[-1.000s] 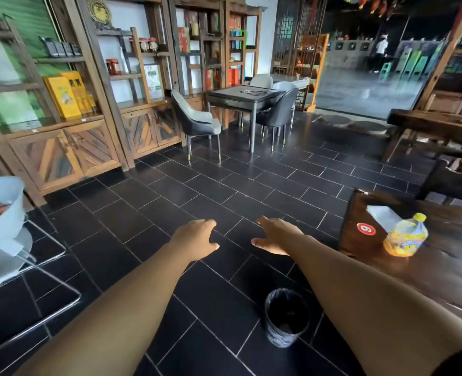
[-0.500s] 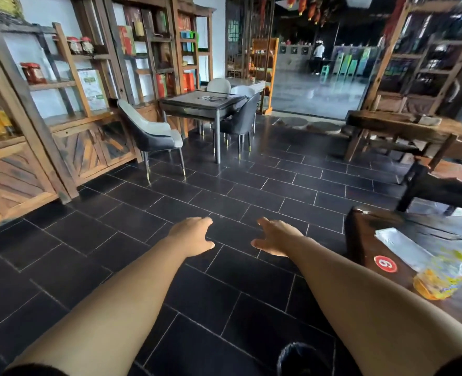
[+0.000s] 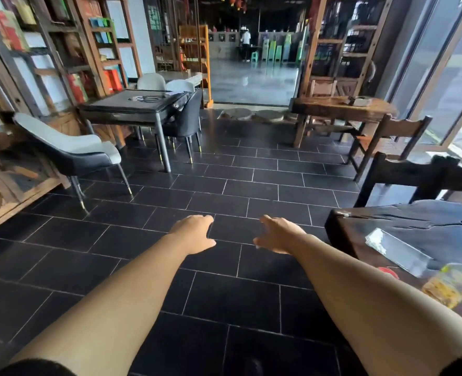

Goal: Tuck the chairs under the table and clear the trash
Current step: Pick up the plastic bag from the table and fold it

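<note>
Head view: both bare arms reach forward over the black floor tiles. The left hand and right hand hover near each other, fingers loose and slightly curled, gripping nothing. They probably ride out in front only because the person is walking, not reaching.

Well ahead and to the left of the left hand, a grey armchair stands pulled out from the dark square table, angled away from it. It looks like one chair still to tuck in. A dark chair on the table's near right side already sits close under the edge.

To the right of the right hand and nearer the person, a wooden table carries the likely trash: a clear wrapper and, beside it, a blurred plastic bottle with yellow contents.

Compared with half a second ago, the view has swung right and moved forward. The left-hand shelving has slid toward the frame's edge, the armchair looms larger, and the bottle has dropped toward the lower right corner. The bin seen a second ago below the arms is out of sight. The hands keep the same empty pose.
</note>
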A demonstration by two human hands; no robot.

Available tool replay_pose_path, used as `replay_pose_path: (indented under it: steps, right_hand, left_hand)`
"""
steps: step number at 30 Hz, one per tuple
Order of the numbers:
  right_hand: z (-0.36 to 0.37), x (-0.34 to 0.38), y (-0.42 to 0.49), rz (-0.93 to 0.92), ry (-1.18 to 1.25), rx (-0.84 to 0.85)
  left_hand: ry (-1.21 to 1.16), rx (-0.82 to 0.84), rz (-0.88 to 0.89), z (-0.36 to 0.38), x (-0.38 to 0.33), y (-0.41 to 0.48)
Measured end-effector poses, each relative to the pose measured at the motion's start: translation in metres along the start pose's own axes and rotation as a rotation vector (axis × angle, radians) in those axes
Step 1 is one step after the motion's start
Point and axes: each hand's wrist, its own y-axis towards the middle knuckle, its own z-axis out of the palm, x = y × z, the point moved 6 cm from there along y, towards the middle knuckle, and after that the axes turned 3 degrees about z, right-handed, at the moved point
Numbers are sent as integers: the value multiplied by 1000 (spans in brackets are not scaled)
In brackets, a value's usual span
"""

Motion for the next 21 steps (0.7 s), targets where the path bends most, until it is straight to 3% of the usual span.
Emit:
replay_pose_path:
  steps: [12,21]
  right_hand:
    - [-53,-111,213,121,78,-14]
    - [-75,-213,287,287,136,-16]
  left_hand:
    - [29,79,104,-7,-29,272]
    - [44,138,274,3,-94,418]
